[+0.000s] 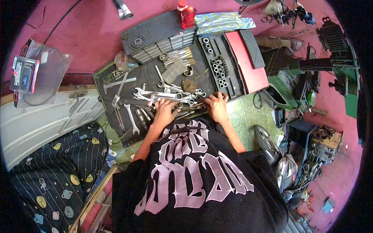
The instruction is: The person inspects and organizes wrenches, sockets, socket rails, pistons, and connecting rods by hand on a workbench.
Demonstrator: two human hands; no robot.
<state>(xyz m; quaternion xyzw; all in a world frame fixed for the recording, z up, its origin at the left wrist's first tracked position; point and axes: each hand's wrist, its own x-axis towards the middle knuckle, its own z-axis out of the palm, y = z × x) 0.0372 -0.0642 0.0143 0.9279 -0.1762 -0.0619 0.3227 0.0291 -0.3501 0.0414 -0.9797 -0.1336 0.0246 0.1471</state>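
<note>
My left hand [166, 110] lies over the near part of a heap of wrenches [167, 95] on the dark tool mat, its fingers spread and resting on the metal. At the right end of the heap is my right hand [217, 105], fingers bent and apart, touching the mat's near edge beside several small wrenches [190, 110]. Nothing shows in either grasp. Left of my left hand lies a large open-ended wrench [132, 119], next to dark cylindrical sockets [142, 117]. A caliper [119, 84] rests farther back on the mat.
A socket tray [229, 64] with several sockets stands right of the heap, beside a red panel [246, 62]. Behind are a grey drawer cabinet [159, 39] and a red bottle [188, 17]. A packaged item [27, 74] hangs at the left. Metal parts crowd the right.
</note>
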